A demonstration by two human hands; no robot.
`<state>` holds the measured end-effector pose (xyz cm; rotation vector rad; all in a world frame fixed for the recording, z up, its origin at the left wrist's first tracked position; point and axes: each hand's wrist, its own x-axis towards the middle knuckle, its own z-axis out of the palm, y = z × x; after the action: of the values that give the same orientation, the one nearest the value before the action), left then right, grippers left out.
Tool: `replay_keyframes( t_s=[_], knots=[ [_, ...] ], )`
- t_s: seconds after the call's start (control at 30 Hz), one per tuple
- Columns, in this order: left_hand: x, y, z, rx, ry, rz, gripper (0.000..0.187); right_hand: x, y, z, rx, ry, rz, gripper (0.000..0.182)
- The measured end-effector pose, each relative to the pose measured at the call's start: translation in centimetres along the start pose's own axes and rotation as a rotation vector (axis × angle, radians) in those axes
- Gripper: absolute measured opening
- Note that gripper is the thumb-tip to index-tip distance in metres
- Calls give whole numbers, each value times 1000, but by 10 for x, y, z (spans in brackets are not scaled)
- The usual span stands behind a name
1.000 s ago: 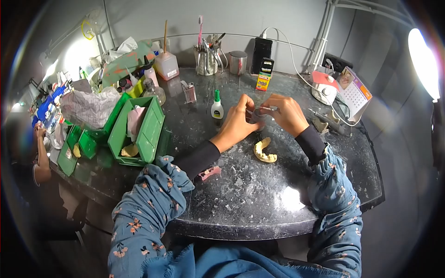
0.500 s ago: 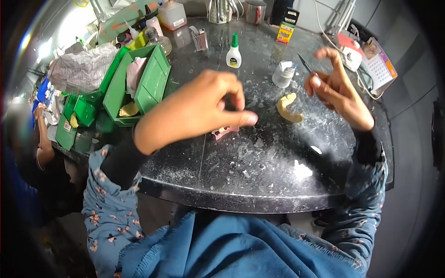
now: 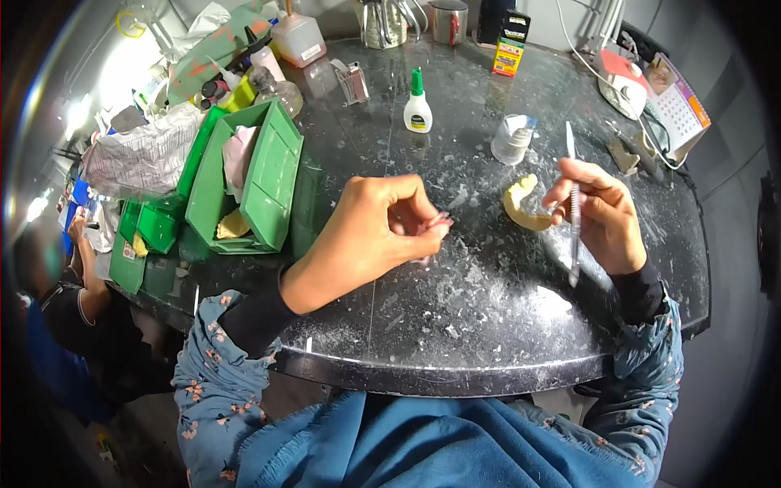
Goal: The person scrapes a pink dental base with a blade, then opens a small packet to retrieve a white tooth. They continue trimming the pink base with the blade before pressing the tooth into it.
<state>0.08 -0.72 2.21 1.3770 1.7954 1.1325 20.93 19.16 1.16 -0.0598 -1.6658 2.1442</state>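
Note:
My left hand [image 3: 377,222] is closed in a pinch over the middle of the table. Between its thumb and fingers is a small pink denture piece [image 3: 440,220], mostly hidden by the fingers. My right hand [image 3: 604,213] is shut on a slim metal carving knife [image 3: 575,203], held nearly upright with its bright blade pointing away from me. Just left of that hand, a yellowish horseshoe-shaped dental cast [image 3: 521,203] lies on the dark, dusty tabletop [image 3: 455,317]. Behind the cast stands a small clear jar [image 3: 512,140].
A green-capped glue bottle [image 3: 417,106] stands at mid-table. Green bins [image 3: 272,179] are on the left, one holding a yellowish piece. A box [image 3: 509,49], a metal mug [image 3: 448,22] and a calendar [image 3: 677,102] stand behind. Another person [image 3: 81,301] is at far left.
My left hand has closed on the pink denture piece that lay on the table. My right hand has lowered, turning the carving knife more upright. The camera view has shifted slightly.

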Motion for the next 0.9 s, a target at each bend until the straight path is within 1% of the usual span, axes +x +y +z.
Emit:
replay_keyframes(
  t_s=[0.03, 0.07, 0.1, 0.13, 0.17, 0.2, 0.23, 0.27, 0.3, 0.33, 0.37, 0.4, 0.47, 0.5, 0.53, 0.57, 0.6, 0.63, 0.7, 0.73, 0.83, 0.9],
  knots=[
    [0, 0, 3, -122, 63, 90, 11, -1, 8, -3, 10, 19, -100, 38],
    [-1, 0, 7, -245, 127, 183, 12, -4, 12, -6, 0, 48, -158, 45],
    [-3, 0, 11, -367, 188, 278, 14, -4, 16, -5, -33, 24, -278, 38],
    [-6, 5, 13, -477, 176, 262, 20, -6, 14, -1, -120, 25, -336, 32],
    [-9, 8, 15, -540, 182, 253, 21, -9, 9, 7, -207, 30, -394, 27],
    [-12, 10, 18, -604, 183, 243, 23, -13, 0, 19, -383, 52, -391, 22],
    [-12, 9, 21, -671, 182, 231, 25, -14, 1, 21, -423, -19, -463, 33],
    [-13, 3, 20, -628, 125, 271, 29, -17, 3, 32, -371, 10, -456, 37],
    [-13, 2, 21, -659, 119, 236, 30, -18, 4, 42, -319, 41, -449, 42],
    [-14, 5, 23, -691, 112, 198, 30, -20, 7, 42, -303, 11, -491, 48],
    [-15, 6, 25, -724, 104, 157, 31, -21, 12, 36, -348, -86, -551, 44],
    [-15, 7, 28, -738, 93, 164, 35, -24, 7, 33, -469, -143, -530, 40],
    [-16, 8, 32, -802, 18, 75, 38, -28, 4, 37, -635, -175, -513, 33],
    [-17, 9, 32, -828, -16, 34, 39, -31, 15, 49, -514, -5, -539, 19],
    [-19, 10, 31, -802, -70, -14, 39, -32, 21, 57, -479, 50, -545, 15],
    [-21, 11, 31, -844, -88, -46, 39, -32, 24, 62, -442, 103, -550, 16],
    [-22, 12, 31, -889, -108, -75, 39, -27, 9, 53, -603, -109, -479, 11],
    [-22, 13, 34, -942, -132, -102, 38, -21, -7, 45, -757, -330, -425, 11],
    [-23, 10, 32, -1045, -219, -124, 33, -27, -6, 46, -830, -294, -483, 12],
    [-23, 10, 31, -1066, -244, -139, 33, -27, -2, 43, -881, -318, -592, 14],
    [-23, 7, 33, -1088, -269, -136, 33, -27, -3, 45, -940, -354, -631, 18],
    [-24, 6, 34, -1061, -243, -135, 33, -27, -3, 47, -980, -338, -611, 19]
  ],
)
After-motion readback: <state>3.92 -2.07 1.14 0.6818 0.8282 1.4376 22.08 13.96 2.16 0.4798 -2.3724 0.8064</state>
